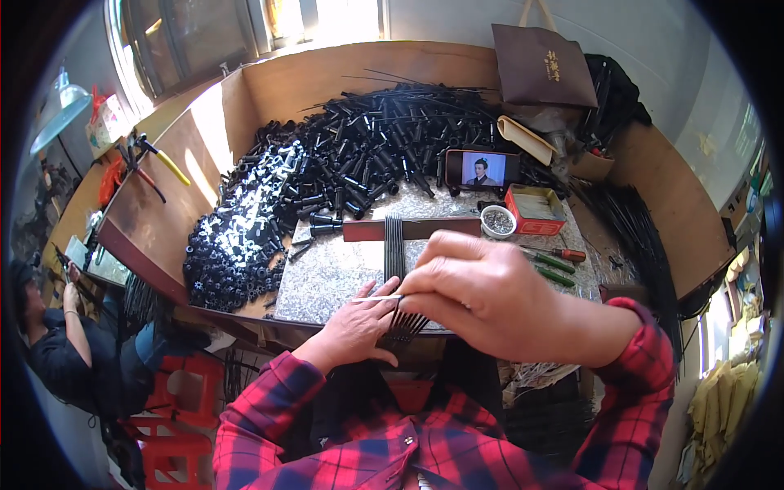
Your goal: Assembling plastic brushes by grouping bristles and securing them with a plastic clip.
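A fanned bundle of thin black rods (394, 245) runs from a dark reddish bar (363, 231) toward me, over the edge of a speckled work board (314, 282). My left hand (351, 331) lies flat against the bundle's left side, fingers stretched out and touching the rods. Above the bundle, my right hand (490, 298) is closed in a pinch at one end of a thin whitish stick (374, 299). The stick points left, across the fingers of my left hand. My right hand hides part of the rods.
Behind the board heaps a large pile of black tubular parts (359, 147). To the right are a phone (482, 169), a white cup of small bits (497, 221), a red box (535, 210) and a screwdriver (572, 255). Pliers (166, 159) hang at left; another person (69, 343) sits beyond.
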Tool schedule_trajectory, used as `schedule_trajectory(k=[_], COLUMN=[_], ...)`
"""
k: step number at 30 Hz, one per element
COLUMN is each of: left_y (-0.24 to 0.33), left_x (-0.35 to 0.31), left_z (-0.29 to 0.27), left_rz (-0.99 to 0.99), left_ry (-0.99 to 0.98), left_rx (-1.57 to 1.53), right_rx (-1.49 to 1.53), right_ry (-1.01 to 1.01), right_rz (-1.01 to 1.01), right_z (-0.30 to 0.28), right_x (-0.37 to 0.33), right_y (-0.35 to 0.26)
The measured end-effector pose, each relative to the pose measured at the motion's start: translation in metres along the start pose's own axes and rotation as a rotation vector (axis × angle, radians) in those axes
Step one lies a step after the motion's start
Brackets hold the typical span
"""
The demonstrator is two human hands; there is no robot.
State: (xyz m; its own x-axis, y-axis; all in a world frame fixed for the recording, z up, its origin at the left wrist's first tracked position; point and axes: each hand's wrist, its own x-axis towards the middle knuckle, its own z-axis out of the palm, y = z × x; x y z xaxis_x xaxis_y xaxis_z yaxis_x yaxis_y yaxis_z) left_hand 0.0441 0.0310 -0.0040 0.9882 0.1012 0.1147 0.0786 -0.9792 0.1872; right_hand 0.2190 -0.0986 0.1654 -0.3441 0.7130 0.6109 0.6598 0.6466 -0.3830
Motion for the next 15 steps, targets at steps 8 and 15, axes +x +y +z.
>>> schedule_trajectory(k=[8, 15], left_y=[0.023, 0.050], left_x=[0.039, 0.041], left_z=[-0.071, -0.120], left_rz=[0.038, -0.098], left_ry=[0.301, 0.202], left_rx=[-0.257, -0.713], right_rx=[-0.468, -0.541], right_ry=[0.052, 0.337], right_rz=[0.096, 0.141], right_z=[-0.115, -0.136], right_x=[0.044, 0.075], right_y=[-0.044, -0.048])
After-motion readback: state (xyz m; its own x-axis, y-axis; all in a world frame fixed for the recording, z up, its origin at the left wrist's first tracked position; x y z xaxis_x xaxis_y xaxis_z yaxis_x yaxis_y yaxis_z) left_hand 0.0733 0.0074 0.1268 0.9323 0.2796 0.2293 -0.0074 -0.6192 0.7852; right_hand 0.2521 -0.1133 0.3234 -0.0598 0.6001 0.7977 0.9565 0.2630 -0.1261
